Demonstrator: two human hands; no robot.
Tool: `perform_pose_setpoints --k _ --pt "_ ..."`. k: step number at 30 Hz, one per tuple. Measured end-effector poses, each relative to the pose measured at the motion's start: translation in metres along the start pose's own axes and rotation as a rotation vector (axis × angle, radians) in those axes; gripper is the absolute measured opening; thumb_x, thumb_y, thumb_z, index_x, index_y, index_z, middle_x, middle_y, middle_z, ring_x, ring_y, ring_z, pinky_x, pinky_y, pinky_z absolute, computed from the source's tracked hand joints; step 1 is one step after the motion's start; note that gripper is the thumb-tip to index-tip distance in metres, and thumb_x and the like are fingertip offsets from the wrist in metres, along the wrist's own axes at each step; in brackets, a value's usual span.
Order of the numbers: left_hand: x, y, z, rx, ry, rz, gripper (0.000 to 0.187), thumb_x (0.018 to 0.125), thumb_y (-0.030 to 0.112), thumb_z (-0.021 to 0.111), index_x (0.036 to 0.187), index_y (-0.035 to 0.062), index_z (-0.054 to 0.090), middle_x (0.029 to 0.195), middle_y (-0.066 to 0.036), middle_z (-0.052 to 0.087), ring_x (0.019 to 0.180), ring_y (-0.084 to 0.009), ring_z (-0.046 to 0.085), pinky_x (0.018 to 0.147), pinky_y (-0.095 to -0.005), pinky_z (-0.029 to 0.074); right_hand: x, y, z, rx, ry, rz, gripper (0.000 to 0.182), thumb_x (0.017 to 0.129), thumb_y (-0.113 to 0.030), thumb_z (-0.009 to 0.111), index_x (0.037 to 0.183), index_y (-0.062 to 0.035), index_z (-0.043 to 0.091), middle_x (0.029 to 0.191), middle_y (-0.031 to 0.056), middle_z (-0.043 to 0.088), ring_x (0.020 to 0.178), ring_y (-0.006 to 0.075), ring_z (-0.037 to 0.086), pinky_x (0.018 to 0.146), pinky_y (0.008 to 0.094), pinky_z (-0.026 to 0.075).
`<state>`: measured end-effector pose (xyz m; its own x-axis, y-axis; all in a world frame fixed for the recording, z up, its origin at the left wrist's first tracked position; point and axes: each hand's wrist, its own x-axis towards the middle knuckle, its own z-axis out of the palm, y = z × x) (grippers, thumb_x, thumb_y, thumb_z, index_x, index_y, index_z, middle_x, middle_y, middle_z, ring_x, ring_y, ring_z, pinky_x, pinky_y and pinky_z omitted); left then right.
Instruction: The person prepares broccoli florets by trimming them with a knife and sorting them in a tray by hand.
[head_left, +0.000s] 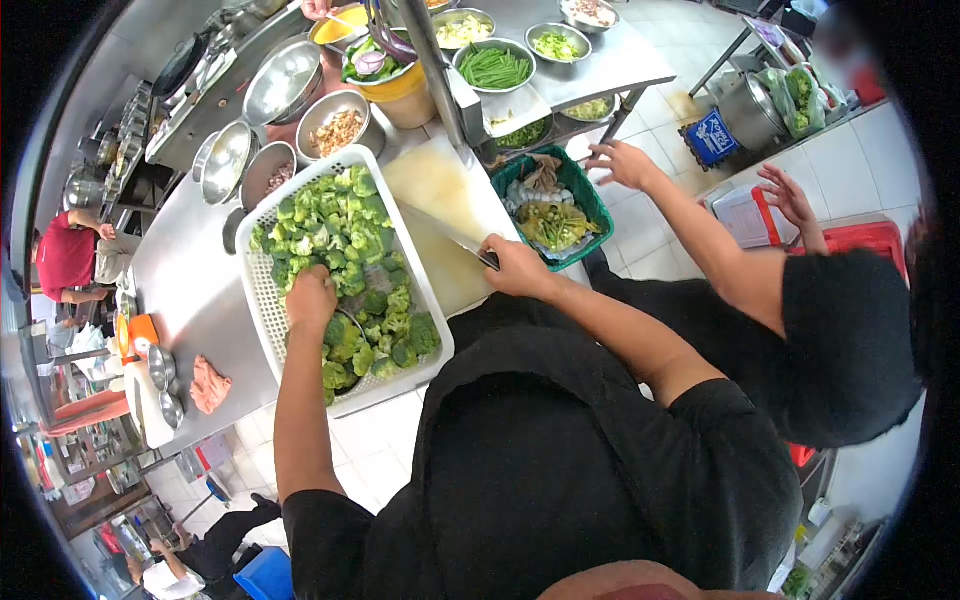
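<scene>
A white plastic basket (pixel 258 318) full of cut broccoli (pixel 335 225) stands at the table's edge. My left hand (pixel 311 297) is down among the florets, its fingers curled around broccoli and partly hidden by it. Below that hand the rim of a metal bowl shows, with more broccoli (pixel 345 355) about it. My right hand (pixel 515 266) grips the handle of a knife (pixel 448 234). Its blade points left across a white cutting board (pixel 440 185), which lies beside the basket.
Metal bowls of chopped food (pixel 338 125) and green beans (pixel 494 68) line the back. A green-lined bin of scraps (pixel 590 200) stands right of the board. Close by on the right, a co-worker in black reaches out an arm (pixel 690 225). Pink cloth (pixel 209 385) lies left.
</scene>
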<state>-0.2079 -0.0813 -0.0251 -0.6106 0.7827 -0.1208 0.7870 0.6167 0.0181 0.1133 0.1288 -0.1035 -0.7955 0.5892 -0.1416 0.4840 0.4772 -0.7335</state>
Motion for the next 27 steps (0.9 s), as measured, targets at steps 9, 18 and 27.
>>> perform_pose_setpoints --k 9,18,27 --pt "-0.012 -0.013 -0.006 -0.204 0.04 -0.055 0.016 0.079 0.016 0.069 0.09 0.0073 0.061 0.095 -0.015 0.064 0.082 -0.035 0.064 0.072 -0.0453 0.052 0.0 0.007 -0.009 0.162 -0.023 0.005 0.03 0.08 -0.016 0.063 0.107 -0.0056 0.054 0.086 0.0232 0.067 0.084 0.0418 0.066 0.074 0.0475 0.052" --pt "-0.032 -0.032 -0.025 -1.06 0.199 -0.242 0.016 0.083 0.006 0.071 0.088 0.0053 0.056 0.078 -0.001 0.059 0.072 -0.0104 0.056 0.06 -0.0266 0.045 -0.003 0.028 -0.025 0.276 -0.057 -0.098 0.047 0.078 -0.01 0.06 0.124 0.0002 0.055 0.102 0.015 0.065 0.093 0.0258 0.062 0.081 0.037 0.05" --pt "-0.058 0.015 -0.036 -1.96 0.404 -0.294 0.007 0.093 0.002 0.059 0.094 0.0086 0.056 0.082 -0.004 0.062 0.071 -0.0146 0.063 0.079 -0.0416 0.063 0.007 -0.045 -0.085 0.761 -0.303 -0.042 0.046 0.099 -0.013 0.056 0.144 -0.0045 0.048 0.079 -0.0037 0.051 0.059 0.0035 0.045 0.053 0.0204 0.037"
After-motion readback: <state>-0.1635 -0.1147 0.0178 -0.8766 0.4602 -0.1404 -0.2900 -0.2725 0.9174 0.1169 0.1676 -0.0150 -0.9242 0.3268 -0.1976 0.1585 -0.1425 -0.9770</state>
